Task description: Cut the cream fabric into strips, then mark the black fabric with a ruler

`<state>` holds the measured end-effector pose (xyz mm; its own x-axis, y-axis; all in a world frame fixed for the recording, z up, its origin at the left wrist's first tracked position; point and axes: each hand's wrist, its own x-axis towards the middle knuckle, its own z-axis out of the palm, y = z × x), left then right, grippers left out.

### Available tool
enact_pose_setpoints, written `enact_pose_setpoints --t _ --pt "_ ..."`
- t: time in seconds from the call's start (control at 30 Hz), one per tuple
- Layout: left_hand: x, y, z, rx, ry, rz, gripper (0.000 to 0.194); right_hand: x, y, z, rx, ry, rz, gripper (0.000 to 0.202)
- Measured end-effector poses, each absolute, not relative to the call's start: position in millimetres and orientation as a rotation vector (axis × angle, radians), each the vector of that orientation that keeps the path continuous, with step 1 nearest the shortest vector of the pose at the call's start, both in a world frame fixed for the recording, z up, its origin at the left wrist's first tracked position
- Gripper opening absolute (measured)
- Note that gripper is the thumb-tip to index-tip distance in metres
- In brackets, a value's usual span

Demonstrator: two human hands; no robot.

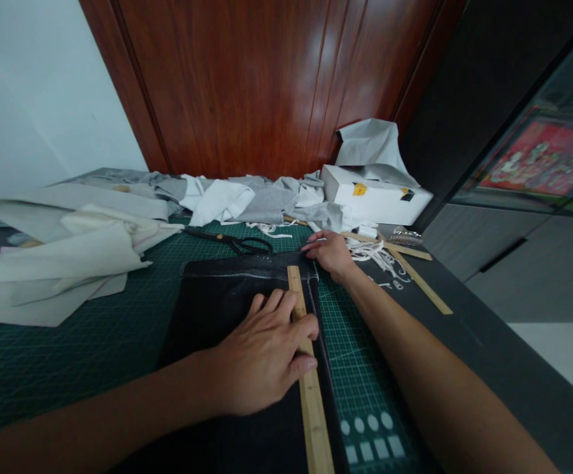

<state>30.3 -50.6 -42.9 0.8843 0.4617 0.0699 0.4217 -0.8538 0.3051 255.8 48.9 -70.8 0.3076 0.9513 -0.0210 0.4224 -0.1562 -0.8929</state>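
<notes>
A black piece of cloth with a pale stitched line across its far end lies on a green cutting mat. Along its right side runs a wooden ruler, pointing away from me. My left hand presses the ruler onto the cloth, its thumb and index finger across the wood. At the far right corner of the cloth, my right hand has its bent fingers closed at the edge; its thumb is mostly hidden. Black-handled scissors lie just beyond the cloth.
Pale fabric pieces are heaped at the left, and grey and white scraps line the back. A white box stands at the back right. Near it lie white cords and other wooden strips. A brown wooden panel rises behind.
</notes>
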Motion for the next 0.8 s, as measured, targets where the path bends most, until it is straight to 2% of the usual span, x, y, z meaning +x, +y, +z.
enact_pose_setpoints --t 0.07,0.13,0.27,0.4,0.47,0.67,0.8 --pt "35 -51 -44 2.8 0.671 0.211 0.017 256 49 -73 -1.769 -1.318 0.717 0.035" --pt "39 -48 -46 2.829 0.71 0.235 0.025 256 49 -74 -1.808 -1.388 0.637 0.034" --pt "45 -34 -49 2.803 0.776 0.296 0.067 262 48 -72 -1.902 -1.483 0.495 0.035" --pt "47 -12 -48 2.763 0.755 0.351 0.085 267 49 -70 -1.966 -1.588 0.457 0.034" --pt "51 -2 -48 2.78 0.704 0.406 0.075 268 49 -70 -1.977 -1.64 0.455 0.034" --pt "74 25 -58 2.797 0.718 0.561 0.014 266 47 -75 -1.966 -1.706 0.397 0.034" --pt "81 39 -66 2.778 0.742 0.626 0.026 267 42 -75 -1.939 -1.738 0.387 0.033"
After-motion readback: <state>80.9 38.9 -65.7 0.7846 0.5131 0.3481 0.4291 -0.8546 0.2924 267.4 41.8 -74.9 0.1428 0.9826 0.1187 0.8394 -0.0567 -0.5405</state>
